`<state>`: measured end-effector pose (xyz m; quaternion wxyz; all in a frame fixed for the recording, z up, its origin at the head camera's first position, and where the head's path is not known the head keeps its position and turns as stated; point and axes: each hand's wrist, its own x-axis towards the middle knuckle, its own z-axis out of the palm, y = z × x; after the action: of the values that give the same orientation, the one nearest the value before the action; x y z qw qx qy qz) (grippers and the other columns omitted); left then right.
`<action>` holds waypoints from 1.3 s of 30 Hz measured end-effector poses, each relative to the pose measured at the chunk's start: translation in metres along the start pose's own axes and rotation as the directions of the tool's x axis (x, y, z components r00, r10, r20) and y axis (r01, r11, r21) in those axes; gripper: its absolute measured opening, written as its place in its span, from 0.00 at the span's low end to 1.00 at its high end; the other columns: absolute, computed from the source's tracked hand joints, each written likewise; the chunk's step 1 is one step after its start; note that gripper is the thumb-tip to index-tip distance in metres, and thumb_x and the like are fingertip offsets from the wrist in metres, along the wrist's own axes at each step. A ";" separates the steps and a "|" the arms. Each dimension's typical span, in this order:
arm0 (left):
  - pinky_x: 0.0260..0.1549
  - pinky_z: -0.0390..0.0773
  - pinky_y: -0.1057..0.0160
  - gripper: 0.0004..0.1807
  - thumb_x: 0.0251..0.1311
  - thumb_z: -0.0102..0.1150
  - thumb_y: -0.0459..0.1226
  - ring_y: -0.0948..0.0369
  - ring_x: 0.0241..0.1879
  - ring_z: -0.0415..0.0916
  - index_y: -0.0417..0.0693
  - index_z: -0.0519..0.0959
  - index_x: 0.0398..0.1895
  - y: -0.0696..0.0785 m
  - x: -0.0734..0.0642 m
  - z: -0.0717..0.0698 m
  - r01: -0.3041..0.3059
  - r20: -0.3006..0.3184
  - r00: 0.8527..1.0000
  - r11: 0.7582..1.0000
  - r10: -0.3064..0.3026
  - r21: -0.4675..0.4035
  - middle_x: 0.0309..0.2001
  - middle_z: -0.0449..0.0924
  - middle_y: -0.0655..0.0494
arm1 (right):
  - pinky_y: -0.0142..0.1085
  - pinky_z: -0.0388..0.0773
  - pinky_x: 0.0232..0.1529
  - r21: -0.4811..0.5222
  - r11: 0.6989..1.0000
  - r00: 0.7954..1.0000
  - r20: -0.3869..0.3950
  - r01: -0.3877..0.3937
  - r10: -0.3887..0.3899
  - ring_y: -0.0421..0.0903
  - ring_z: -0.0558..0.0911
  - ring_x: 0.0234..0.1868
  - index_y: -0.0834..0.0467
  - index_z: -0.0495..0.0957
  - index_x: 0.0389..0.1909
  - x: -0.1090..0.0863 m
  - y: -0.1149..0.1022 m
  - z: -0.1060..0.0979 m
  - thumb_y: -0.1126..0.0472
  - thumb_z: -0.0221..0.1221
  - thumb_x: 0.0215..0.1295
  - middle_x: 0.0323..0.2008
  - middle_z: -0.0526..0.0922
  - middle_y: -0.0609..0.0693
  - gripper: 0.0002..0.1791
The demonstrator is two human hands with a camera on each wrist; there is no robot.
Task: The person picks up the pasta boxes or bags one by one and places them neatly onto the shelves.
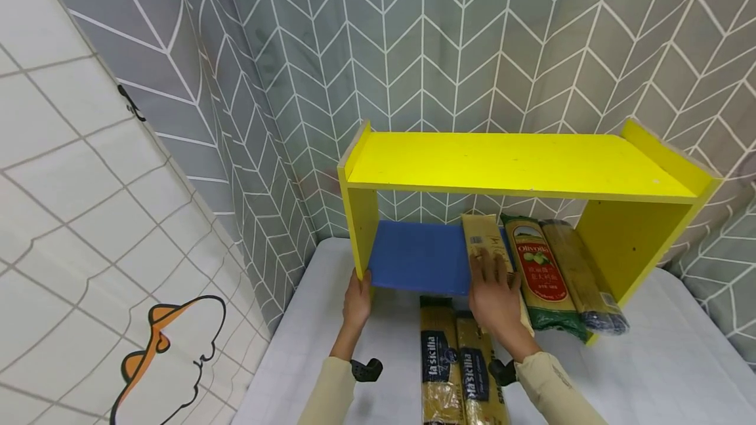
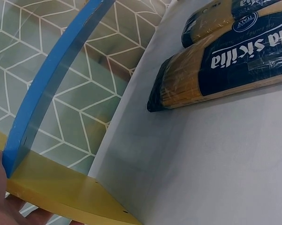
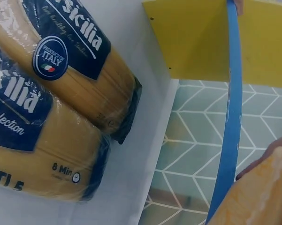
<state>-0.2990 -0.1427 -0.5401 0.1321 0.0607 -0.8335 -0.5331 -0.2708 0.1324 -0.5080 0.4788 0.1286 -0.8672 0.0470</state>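
Left hand is gripping the front edge of the shelf's yellow left side panel, fingers wrapping it where the blue board is meeting it. Right hand is lying over the tan pack, fingers fairly straight along its top; can't tell if the thumb is pressing its side. That pack is sitting on the blue board, right of middle, near end sticking out past the front edge. Just right of it, the red-label Olivoilà pack is lying lengthwise, then a clear-wrapped pack near the right panel. Two la sicilia packs are lying side by side on the white table, in front.
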 end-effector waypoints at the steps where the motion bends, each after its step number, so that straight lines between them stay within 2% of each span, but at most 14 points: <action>1: 0.32 0.65 0.59 0.21 0.81 0.40 0.48 0.57 0.32 0.68 0.43 0.71 0.63 0.000 0.000 0.000 0.003 0.002 1.000 1.000 -0.003 0.000 0.34 0.72 0.48 | 0.73 0.75 0.48 -0.001 1.000 1.000 0.001 -0.015 0.015 0.69 0.78 0.58 0.64 0.81 0.57 0.001 0.000 0.001 0.68 0.62 0.61 0.62 0.79 0.63 0.22; 3: 0.32 0.65 0.59 0.22 0.81 0.40 0.48 0.57 0.32 0.67 0.44 0.70 0.64 0.000 0.001 0.000 0.007 0.004 1.000 1.000 -0.007 0.002 0.34 0.72 0.49 | 0.73 0.74 0.50 0.007 0.998 0.998 0.029 -0.054 0.054 0.70 0.77 0.59 0.65 0.80 0.58 0.002 0.001 0.003 0.70 0.60 0.63 0.62 0.78 0.64 0.21; 5: 0.33 0.65 0.59 0.22 0.81 0.40 0.49 0.57 0.33 0.68 0.45 0.70 0.65 0.000 0.001 -0.001 0.012 0.005 1.000 1.000 -0.012 0.006 0.34 0.72 0.49 | 0.74 0.71 0.54 0.025 0.994 0.987 0.119 -0.109 0.105 0.71 0.74 0.62 0.65 0.78 0.61 0.003 0.001 0.004 0.70 0.59 0.65 0.65 0.76 0.65 0.22; 7: 0.33 0.65 0.58 0.23 0.81 0.40 0.49 0.57 0.33 0.69 0.45 0.70 0.67 -0.001 0.000 -0.001 0.015 0.007 1.000 1.000 -0.015 0.008 0.35 0.73 0.47 | 0.75 0.68 0.58 0.049 0.985 0.961 0.230 -0.168 0.152 0.72 0.72 0.66 0.65 0.77 0.63 0.005 0.000 0.000 0.71 0.58 0.66 0.68 0.74 0.66 0.23; 10: 0.33 0.65 0.58 0.24 0.81 0.40 0.49 0.56 0.34 0.69 0.45 0.69 0.68 -0.001 0.000 -0.002 0.018 0.012 1.000 1.000 -0.018 0.006 0.37 0.75 0.44 | 0.75 0.63 0.63 0.067 0.969 0.905 0.379 -0.237 0.195 0.72 0.68 0.70 0.64 0.76 0.65 0.009 -0.003 -0.009 0.72 0.58 0.66 0.72 0.70 0.65 0.26; 13: 0.34 0.65 0.58 0.24 0.81 0.40 0.49 0.56 0.35 0.69 0.45 0.68 0.69 -0.002 -0.001 -0.002 0.018 0.016 1.000 1.000 -0.018 0.006 0.39 0.76 0.42 | 0.74 0.62 0.66 0.063 0.965 0.881 0.428 -0.254 0.204 0.70 0.67 0.72 0.63 0.76 0.66 0.010 -0.003 -0.014 0.72 0.59 0.66 0.73 0.69 0.64 0.26; 15: 0.33 0.65 0.58 0.24 0.81 0.40 0.49 0.56 0.34 0.69 0.45 0.69 0.68 -0.002 0.000 -0.002 0.015 0.013 1.000 1.000 -0.015 0.005 0.37 0.75 0.44 | 0.72 0.64 0.65 0.061 0.970 0.899 0.392 -0.236 0.194 0.69 0.69 0.71 0.62 0.77 0.65 0.008 -0.003 -0.013 0.71 0.60 0.65 0.72 0.71 0.64 0.26; 19: 0.32 0.64 0.59 0.21 0.81 0.41 0.47 0.57 0.32 0.67 0.44 0.70 0.65 -0.001 0.001 -0.002 0.007 0.004 1.000 1.000 -0.007 0.002 0.33 0.70 0.49 | 0.66 0.72 0.60 0.058 0.986 0.963 0.230 -0.155 0.138 0.68 0.76 0.64 0.65 0.80 0.61 0.003 -0.001 -0.007 0.68 0.65 0.61 0.65 0.79 0.63 0.25; 21: 0.32 0.64 0.59 0.21 0.81 0.41 0.47 0.57 0.32 0.67 0.44 0.70 0.65 -0.001 0.001 -0.002 0.008 0.004 1.000 1.000 -0.008 0.002 0.32 0.70 0.50 | 0.65 0.74 0.57 0.056 0.992 0.979 0.173 -0.114 0.103 0.68 0.78 0.61 0.66 0.81 0.58 0.000 0.000 -0.006 0.67 0.66 0.58 0.62 0.81 0.64 0.24; 25: 0.32 0.64 0.59 0.21 0.81 0.40 0.47 0.57 0.32 0.66 0.44 0.70 0.65 0.000 0.000 -0.002 0.014 0.008 1.000 1.000 -0.014 -0.004 0.33 0.70 0.50 | 0.62 0.75 0.59 0.113 0.992 0.974 0.224 -0.056 0.030 0.68 0.79 0.61 0.67 0.84 0.48 -0.001 -0.001 -0.011 0.71 0.65 0.56 0.58 0.82 0.65 0.16; 29: 0.32 0.64 0.59 0.21 0.81 0.40 0.47 0.57 0.31 0.66 0.43 0.70 0.64 0.002 0.001 -0.004 -0.002 0.003 1.000 1.000 0.002 -0.006 0.32 0.69 0.50 | 0.52 0.79 0.58 0.230 0.973 0.930 0.363 -0.022 -0.065 0.63 0.81 0.60 0.65 0.83 0.45 0.001 -0.010 -0.024 0.81 0.63 0.54 0.55 0.83 0.63 0.17; 33: 0.32 0.64 0.59 0.22 0.81 0.39 0.48 0.56 0.31 0.67 0.43 0.70 0.63 0.002 0.002 -0.004 -0.001 -0.002 1.000 1.000 0.001 0.005 0.32 0.70 0.50 | 0.42 0.84 0.49 0.403 0.911 0.887 0.386 0.087 -0.255 0.54 0.83 0.55 0.61 0.82 0.44 -0.004 -0.022 -0.033 0.81 0.65 0.55 0.51 0.84 0.56 0.18; 36: 0.32 0.64 0.59 0.22 0.81 0.40 0.48 0.56 0.32 0.67 0.43 0.70 0.64 0.002 0.002 -0.004 0.006 0.002 1.000 1.000 -0.006 0.006 0.32 0.69 0.51 | 0.32 0.84 0.43 0.545 0.810 0.837 0.322 0.217 -0.442 0.45 0.86 0.48 0.55 0.83 0.41 -0.013 -0.025 -0.035 0.76 0.68 0.57 0.46 0.85 0.49 0.15; 39: 0.32 0.64 0.59 0.22 0.81 0.39 0.48 0.56 0.31 0.66 0.42 0.70 0.64 0.001 0.001 -0.003 0.006 0.012 1.000 1.000 -0.006 -0.001 0.32 0.68 0.51 | 0.24 0.79 0.36 0.663 0.709 0.761 0.324 0.241 -0.562 0.35 0.85 0.37 0.52 0.84 0.36 -0.026 -0.024 -0.035 0.73 0.66 0.61 0.38 0.86 0.44 0.12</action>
<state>-0.2988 -0.1450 -0.5382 0.1255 0.0600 -0.8339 -0.5341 -0.2226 0.1209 -0.5124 0.1692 0.4697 -0.8504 0.1662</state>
